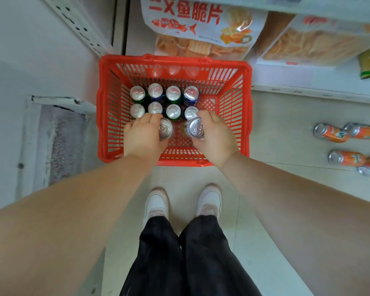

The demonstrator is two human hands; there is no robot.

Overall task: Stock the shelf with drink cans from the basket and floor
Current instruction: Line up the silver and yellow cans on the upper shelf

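A red plastic basket [107, 107] stands on the floor in front of my feet. Several upright drink cans [173, 93] with silver tops fill its far half in two rows. My left hand [142, 138] is inside the basket, closed around a can [165, 129] whose silver top shows beside my fingers. My right hand [215, 137] is closed around another can [195, 127], tilted a little toward me. Several orange cans [333, 133] lie on their sides on the floor to the right.
A low white shelf [308, 86] at the top right carries large snack bags [201, 24] and a box. A white upright with slots [79, 24] and a wall edge stand to the left. My white shoes [156, 204] stand just behind the basket.
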